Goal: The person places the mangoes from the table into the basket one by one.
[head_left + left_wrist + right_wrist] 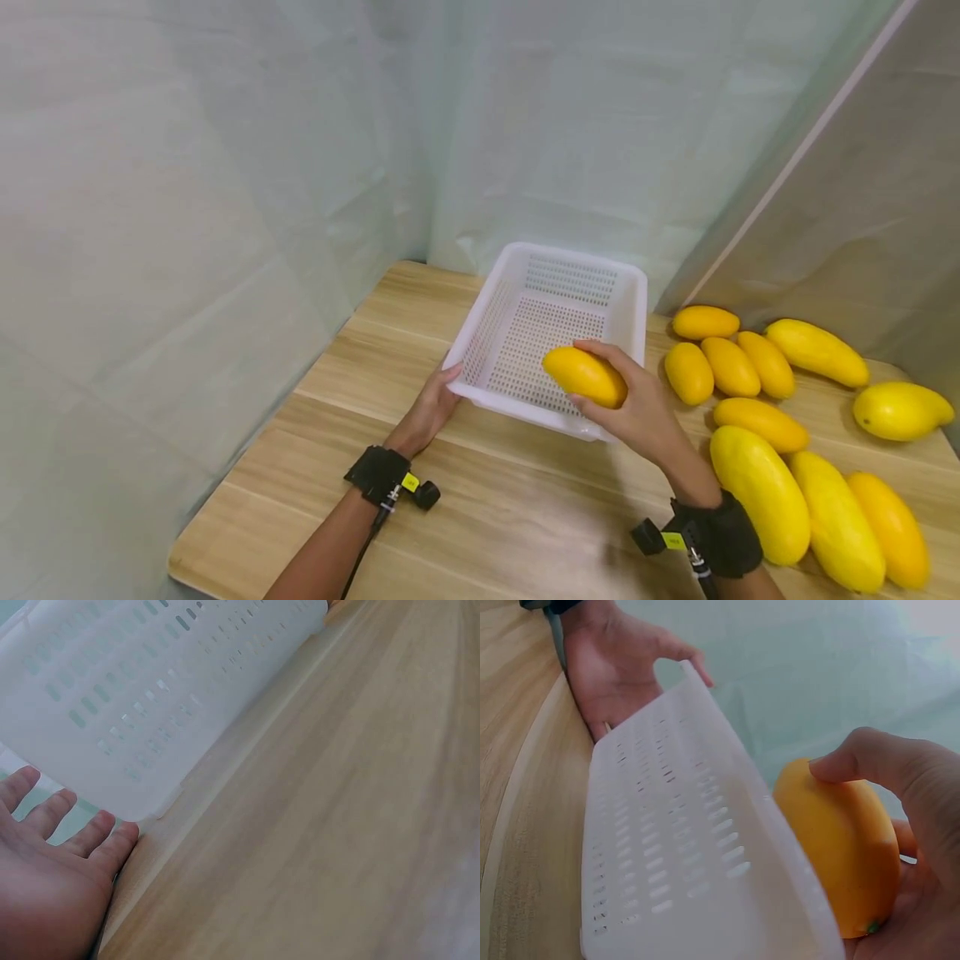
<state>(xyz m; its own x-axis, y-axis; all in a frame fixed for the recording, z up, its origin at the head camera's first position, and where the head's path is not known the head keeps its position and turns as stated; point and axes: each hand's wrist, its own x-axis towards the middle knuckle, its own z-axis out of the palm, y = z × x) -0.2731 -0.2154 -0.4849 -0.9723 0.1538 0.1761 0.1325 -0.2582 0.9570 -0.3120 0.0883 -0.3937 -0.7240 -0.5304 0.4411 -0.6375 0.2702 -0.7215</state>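
Note:
A white perforated plastic basket (pixel 624 312) sits on the wooden table. My left hand (pixel 432 408) holds its near left corner, thumb over the rim. In the left wrist view the fingers of that hand (pixel 56 877) reach to the outside of the basket (pixel 82 761). My right hand (pixel 643 412) grips an orange-yellow mango (pixel 585 375) over the near right part of the basket. The thumb lies on one side of the mango (pixel 840 847) in the right wrist view, with fingers partly hidden behind it. No other fruit shows inside the basket.
Several small mangoes (pixel 731 367) and larger, longer yellow fruits (pixel 761 492) lie on the table (pixel 315 467) to the right. A lone yellow fruit (pixel 902 411) rests near the table's right edge. Pale sheeting (pixel 555 125) hangs behind and to the left.

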